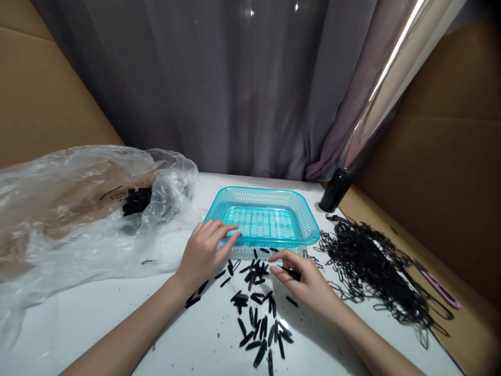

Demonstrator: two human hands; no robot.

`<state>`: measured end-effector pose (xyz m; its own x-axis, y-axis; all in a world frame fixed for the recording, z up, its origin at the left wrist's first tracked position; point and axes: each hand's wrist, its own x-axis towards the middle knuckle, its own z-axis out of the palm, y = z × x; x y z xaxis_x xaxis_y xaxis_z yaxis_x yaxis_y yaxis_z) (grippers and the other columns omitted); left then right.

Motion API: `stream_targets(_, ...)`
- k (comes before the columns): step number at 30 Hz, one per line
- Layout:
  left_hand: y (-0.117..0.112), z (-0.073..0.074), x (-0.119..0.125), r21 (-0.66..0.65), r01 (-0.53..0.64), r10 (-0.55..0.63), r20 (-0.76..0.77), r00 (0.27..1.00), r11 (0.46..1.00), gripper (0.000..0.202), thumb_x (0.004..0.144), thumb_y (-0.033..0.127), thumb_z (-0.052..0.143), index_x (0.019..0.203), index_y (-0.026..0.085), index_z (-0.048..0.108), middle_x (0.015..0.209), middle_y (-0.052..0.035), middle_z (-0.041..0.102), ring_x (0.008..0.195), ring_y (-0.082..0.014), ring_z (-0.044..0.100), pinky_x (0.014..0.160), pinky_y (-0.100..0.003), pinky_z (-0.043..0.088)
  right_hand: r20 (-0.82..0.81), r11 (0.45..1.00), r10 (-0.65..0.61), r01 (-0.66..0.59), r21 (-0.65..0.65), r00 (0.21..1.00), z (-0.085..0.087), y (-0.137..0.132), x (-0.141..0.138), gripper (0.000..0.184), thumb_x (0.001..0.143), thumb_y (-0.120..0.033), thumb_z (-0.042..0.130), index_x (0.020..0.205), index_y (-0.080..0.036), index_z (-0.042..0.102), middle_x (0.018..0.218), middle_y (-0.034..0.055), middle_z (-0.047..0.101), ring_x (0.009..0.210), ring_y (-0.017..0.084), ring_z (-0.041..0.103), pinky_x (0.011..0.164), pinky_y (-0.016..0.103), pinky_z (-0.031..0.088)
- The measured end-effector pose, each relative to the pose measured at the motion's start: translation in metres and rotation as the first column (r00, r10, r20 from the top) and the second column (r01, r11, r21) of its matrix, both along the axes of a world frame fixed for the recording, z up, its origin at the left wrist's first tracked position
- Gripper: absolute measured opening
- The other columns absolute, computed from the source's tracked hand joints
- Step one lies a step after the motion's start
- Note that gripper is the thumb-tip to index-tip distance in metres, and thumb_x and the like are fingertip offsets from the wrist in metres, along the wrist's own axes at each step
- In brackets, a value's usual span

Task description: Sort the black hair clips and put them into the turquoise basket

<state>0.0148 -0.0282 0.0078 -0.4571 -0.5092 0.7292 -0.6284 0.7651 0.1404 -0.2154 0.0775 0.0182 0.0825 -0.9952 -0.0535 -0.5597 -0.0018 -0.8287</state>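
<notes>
My left hand (pixel 209 248) is over the near left corner of a turquoise plastic basket (pixel 313 230). Its thumb and forefinger are a little apart, with a dark speck at the thumb tip. My right hand (pixel 307 279) is just in front of the basket's near right side, fingers curled around a slim black piece (pixel 290 272); part of it is hidden by the fingers. Between and below my hands, many short black pieces (pixel 262 329) lie scattered on the white table (pixel 188 339), some in small clusters.
To the right spreads a tangled heap of thin black loops (pixel 364 261), with a pink-handled tool (pixel 440 290) beside it. A black cylinder (pixel 335 190) stands behind. On the left lies a clear plastic bag (pixel 97 245) with a black bundle (pixel 136 201). Cardboard walls and a grey curtain (pixel 219 89) enclose the table.
</notes>
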Motion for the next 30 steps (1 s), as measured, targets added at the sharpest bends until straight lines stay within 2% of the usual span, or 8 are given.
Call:
stream_targets(2, 0.001, 0.001, 0.0, -0.009, 0.068, -0.068, -0.031, 0.997, 0.998, 0.013, 0.098, 0.026, 0.057, 0.104, 0.019, 0.066, 0.078, -0.0009, 0.063, 0.076, -0.0164, 0.06, 0.072, -0.029, 0.042, -0.004, 1.0, -0.007, 0.007, -0.003, 1.0, 0.0, 0.0, 0.0, 0.034, 0.093, -0.048, 0.054, 0.11, -0.022, 0.066, 0.067, -0.0027, 0.046, 0.063, 0.003, 0.04, 0.063, 0.015, 0.026)
stream_targets(4, 0.002, 0.001, 0.001, -0.011, 0.205, -0.205, -0.012, 0.979, 0.979, 0.01, 0.098, 0.023, 0.057, 0.1, 0.019, 0.064, 0.077, -0.0002, 0.065, 0.071, -0.0143, 0.06, 0.067, -0.026, 0.042, -0.004, 1.0, -0.007, 0.007, -0.007, 1.0, 0.0, 0.0, 0.0, 0.033, 0.093, -0.047, 0.054, 0.11, -0.021, 0.066, 0.068, -0.0024, 0.047, 0.063, 0.003, 0.04, 0.063, 0.015, 0.026)
stream_targets(7, 0.006, -0.002, 0.002, 0.084, 0.36, -0.369, 0.16, 0.916, 0.929, 0.011, 0.096, 0.021, 0.053, 0.092, 0.019, 0.062, 0.072, 0.0011, 0.065, 0.061, -0.0121, 0.058, 0.055, -0.025, 0.036, -0.001, 1.0, -0.001, 0.001, -0.008, 1.0, -0.001, 0.0, -0.001, 0.032, 0.093, -0.046, 0.055, 0.11, -0.022, 0.066, 0.067, -0.0026, 0.047, 0.063, 0.003, 0.04, 0.063, 0.015, 0.026)
stream_targets(9, 0.008, -0.005, 0.001, 0.176, 0.314, -0.355, 0.298, 0.886, 0.933, 0.012, 0.094, 0.023, 0.051, 0.087, 0.019, 0.06, 0.072, 0.0004, 0.064, 0.059, -0.0138, 0.058, 0.053, -0.027, 0.032, -0.006, 1.0, -0.004, 0.004, -0.003, 1.0, -0.002, 0.0, -0.001, 0.03, 0.092, -0.045, 0.055, 0.11, -0.022, 0.065, 0.066, -0.003, 0.046, 0.062, 0.003, 0.038, 0.062, 0.015, 0.025)
stream_targets(12, 0.011, -0.007, -0.001, 0.29, 0.11, -0.236, 0.447, 0.863, 0.951, 0.013, 0.09, 0.028, 0.053, 0.084, 0.019, 0.058, 0.074, -0.0022, 0.064, 0.059, -0.0177, 0.058, 0.052, -0.029, 0.027, -0.023, 1.0, -0.009, 0.009, -0.007, 1.0, -0.003, -0.001, 0.0, 0.03, 0.092, -0.044, 0.055, 0.11, -0.023, 0.066, 0.066, -0.0031, 0.046, 0.061, 0.003, 0.037, 0.062, 0.016, 0.025)
stream_targets(16, 0.013, -0.007, -0.003, 0.352, -0.033, -0.15, 0.481, 0.864, 0.936, 0.011, 0.089, 0.027, 0.052, 0.084, 0.018, 0.056, 0.07, -0.0039, 0.064, 0.056, -0.02, 0.057, 0.052, -0.029, 0.021, -0.027, 1.0, -0.001, 0.001, -0.015, 1.0, -0.003, 0.0, 0.001, 0.029, 0.093, -0.043, 0.055, 0.11, -0.022, 0.066, 0.066, -0.0026, 0.047, 0.061, 0.003, 0.038, 0.062, 0.016, 0.025)
stream_targets(23, 0.015, -0.008, -0.006, 0.417, -0.001, -0.187, 0.41, 0.893, 0.909, 0.008, 0.084, 0.015, 0.048, 0.078, 0.02, 0.049, 0.07, -0.002, 0.061, 0.055, -0.019, 0.055, 0.053, -0.029, 0.021, -0.013, 1.0, 0.002, -0.003, -0.02, 1.0, -0.003, -0.001, -0.002, 0.03, 0.093, -0.043, 0.055, 0.111, -0.022, 0.065, 0.067, -0.0023, 0.046, 0.062, 0.003, 0.038, 0.062, 0.016, 0.025)
stream_targets(30, 0.015, -0.01, -0.006, 0.463, 0.152, -0.31, 0.287, 0.906, 0.873, 0.006, 0.084, 0.016, 0.05, 0.082, 0.021, 0.049, 0.075, 0.0017, 0.062, 0.06, -0.0145, 0.056, 0.056, -0.027, 0.03, -0.032, 1.0, 0.005, -0.006, -0.025, 0.999, -0.004, -0.001, -0.001, 0.031, 0.093, -0.044, 0.054, 0.111, -0.022, 0.066, 0.067, -0.0022, 0.046, 0.062, 0.003, 0.038, 0.061, 0.016, 0.025)
